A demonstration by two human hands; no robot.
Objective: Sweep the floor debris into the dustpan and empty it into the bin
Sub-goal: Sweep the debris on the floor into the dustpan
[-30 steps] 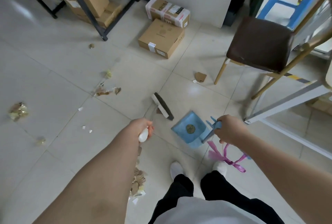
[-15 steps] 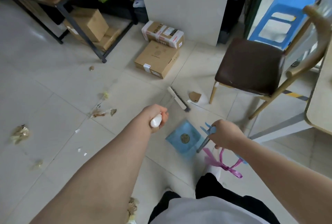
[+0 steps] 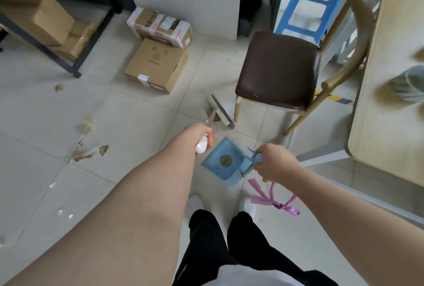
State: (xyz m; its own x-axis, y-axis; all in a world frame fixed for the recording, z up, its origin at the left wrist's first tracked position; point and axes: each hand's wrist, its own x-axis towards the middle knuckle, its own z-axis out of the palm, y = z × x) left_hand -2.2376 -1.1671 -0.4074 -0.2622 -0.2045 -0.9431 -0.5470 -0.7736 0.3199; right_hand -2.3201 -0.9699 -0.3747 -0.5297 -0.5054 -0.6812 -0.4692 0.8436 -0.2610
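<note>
My left hand (image 3: 200, 133) grips the white handle of a hand broom (image 3: 221, 112). Its brush head lies on the floor beside the chair's front leg, over a brown scrap (image 3: 210, 114). My right hand (image 3: 274, 163) holds the handle of a blue dustpan (image 3: 220, 161), which sits on the floor just in front of my feet with a round brownish bit of debris (image 3: 226, 160) in it. A purple ribbon (image 3: 274, 200) hangs below that hand. More debris lies on the tiles to the left: brown wrappers (image 3: 88, 153), a yellowish scrap (image 3: 86, 126), small white bits (image 3: 60, 211).
A brown-seated wooden chair (image 3: 278, 68) stands right of the broom, with a blue stool (image 3: 308, 4) behind it and a table edge (image 3: 380, 102) at far right. Cardboard boxes (image 3: 156, 65) sit ahead by a white panel. A black-framed shelf with boxes (image 3: 43, 21) stands at the left.
The broom has reached farther forward, from beside the dustpan up to the brown scrap by the chair leg. The dustpan has stayed on the floor in my right hand.
</note>
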